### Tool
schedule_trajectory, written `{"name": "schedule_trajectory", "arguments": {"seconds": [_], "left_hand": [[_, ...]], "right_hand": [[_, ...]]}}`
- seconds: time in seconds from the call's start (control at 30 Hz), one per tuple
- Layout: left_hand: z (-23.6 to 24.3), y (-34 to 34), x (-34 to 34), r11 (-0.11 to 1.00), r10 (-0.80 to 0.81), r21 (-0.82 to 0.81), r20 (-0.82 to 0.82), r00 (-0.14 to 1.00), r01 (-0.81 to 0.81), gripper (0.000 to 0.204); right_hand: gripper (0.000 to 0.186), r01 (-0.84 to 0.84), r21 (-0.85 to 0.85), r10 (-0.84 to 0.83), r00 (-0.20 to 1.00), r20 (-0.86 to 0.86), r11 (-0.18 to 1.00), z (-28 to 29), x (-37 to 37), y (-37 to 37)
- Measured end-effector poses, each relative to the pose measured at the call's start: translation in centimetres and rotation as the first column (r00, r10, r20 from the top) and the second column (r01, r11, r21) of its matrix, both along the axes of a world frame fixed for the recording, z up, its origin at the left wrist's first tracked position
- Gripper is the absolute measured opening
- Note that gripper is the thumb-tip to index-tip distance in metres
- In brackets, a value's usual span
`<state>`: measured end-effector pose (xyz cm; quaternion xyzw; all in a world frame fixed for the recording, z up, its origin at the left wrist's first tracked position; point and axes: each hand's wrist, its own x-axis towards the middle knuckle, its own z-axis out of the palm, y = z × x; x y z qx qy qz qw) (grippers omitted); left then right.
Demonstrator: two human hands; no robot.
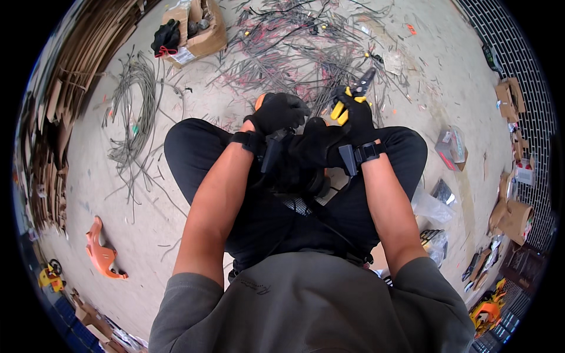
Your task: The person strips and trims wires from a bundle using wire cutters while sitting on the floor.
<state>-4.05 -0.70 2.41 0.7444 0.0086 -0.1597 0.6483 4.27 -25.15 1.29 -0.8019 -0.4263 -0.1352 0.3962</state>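
Note:
My right hand (359, 117), in a black glove, is closed around the yellow handles of a pair of wire strippers (358, 93). Their dark jaws point away from me and to the right. To the left, my black-gloved left hand (281, 112) has its fingers curled in; anything in its grasp is hidden. Part of an orange thing (259, 102) shows just beyond the left wrist. Both hands are above my crossed legs, and a black shape (318, 141) lies between them, too dark to tell apart. Past the hands, a heap of cut cable pieces (294, 53) spreads over the floor.
A coil of grey cable (132, 106) lies at left. Beyond it is an open cardboard box (203, 32) with a black glove (166, 36) on its edge. Flattened cardboard (65, 112) lines the left side. An orange plastic part (103, 250) and a clear box (452, 147) lie on the floor.

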Motion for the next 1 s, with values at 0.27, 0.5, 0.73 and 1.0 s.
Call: {"name": "schedule_trajectory", "arguments": {"seconds": [0.27, 0.5, 0.73, 1.0], "left_hand": [[0.9, 1.3, 0.4, 1.000, -0.009, 0.009, -0.036, 0.999, 0.009, 0.017], [1.2, 2.0, 0.3, 0.939, 0.341, 0.049, -0.014, 0.940, -0.340, 0.019], [1.8, 1.7, 0.2, 0.938, 0.324, -0.120, -0.039, 0.945, -0.326, 0.023], [1.5, 1.3, 0.3, 0.947, 0.273, -0.166, -0.029, 0.962, -0.274, 0.022]], "right_hand": [[0.027, 0.461, 0.372, 0.129, 0.476, -0.870, 0.806, -3.4, 1.6, -2.0], [0.019, 0.226, 0.224, 0.109, 0.431, -0.896, 0.948, -0.5, -1.7, 1.7], [0.025, -0.058, 0.025, 0.042, 0.317, -0.948, 0.998, -1.1, -3.5, 3.5], [0.026, -0.163, 0.004, 0.052, 0.294, -0.954, 0.987, 0.9, -4.3, 3.4]]}}
